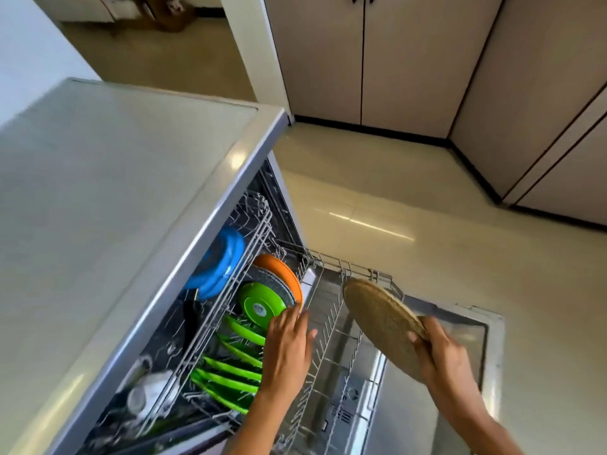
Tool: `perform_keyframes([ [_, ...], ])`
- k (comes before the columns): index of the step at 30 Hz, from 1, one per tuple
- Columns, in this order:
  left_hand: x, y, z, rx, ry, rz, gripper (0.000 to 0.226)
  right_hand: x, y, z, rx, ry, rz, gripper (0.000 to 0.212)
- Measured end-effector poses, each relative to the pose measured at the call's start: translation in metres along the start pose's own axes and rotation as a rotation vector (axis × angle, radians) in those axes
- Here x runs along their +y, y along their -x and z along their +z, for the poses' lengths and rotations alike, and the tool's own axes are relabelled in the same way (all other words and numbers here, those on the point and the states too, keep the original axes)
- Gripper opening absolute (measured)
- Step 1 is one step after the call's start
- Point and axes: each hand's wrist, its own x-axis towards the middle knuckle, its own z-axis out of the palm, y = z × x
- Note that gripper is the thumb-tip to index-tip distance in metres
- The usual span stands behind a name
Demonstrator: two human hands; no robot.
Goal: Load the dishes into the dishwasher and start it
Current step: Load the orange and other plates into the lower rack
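Brown plate (pixel 381 320) in right hand (pixel 443 353), fingers (pixel 414 338) across its lower edge.

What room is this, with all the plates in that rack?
Most likely a home kitchen: an open dishwasher with a pulled-out rack, a countertop above it, and cupboards along the wall.

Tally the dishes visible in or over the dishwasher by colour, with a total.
Green flat plates standing in the lower rack: 5
Green round bowl, base outward: 1
Orange round pan: 1
Blue round plates, stacked, edges blurred: about 2
Brown woven round mat gripped by the right hand: 1
Total: about 10
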Motion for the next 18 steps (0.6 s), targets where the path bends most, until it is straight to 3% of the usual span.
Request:
perform_keyframes([
  [3, -0.032, -0.051, 0.045, -0.096, -0.073, 0.021, 0.039, 0.017, -0.046, 0.047, -0.004, -0.038, -0.033, 0.007],
  [9, -0.071, -0.124, 0.097, -0.278, -0.343, 0.067, 0.054, 0.039, -0.116, 0.117, -0.014, -0.090, -0.092, 0.023],
  [13, -0.093, -0.154, 0.119, -0.386, -0.475, 0.081, 0.060, 0.043, -0.145, 0.151, -0.005, -0.122, -0.088, 0.021],
  [18, -0.114, -0.166, 0.127, -0.398, -0.522, 0.122, 0.057, 0.040, -0.170, 0.177, -0.040, -0.161, -0.097, 0.018],
])
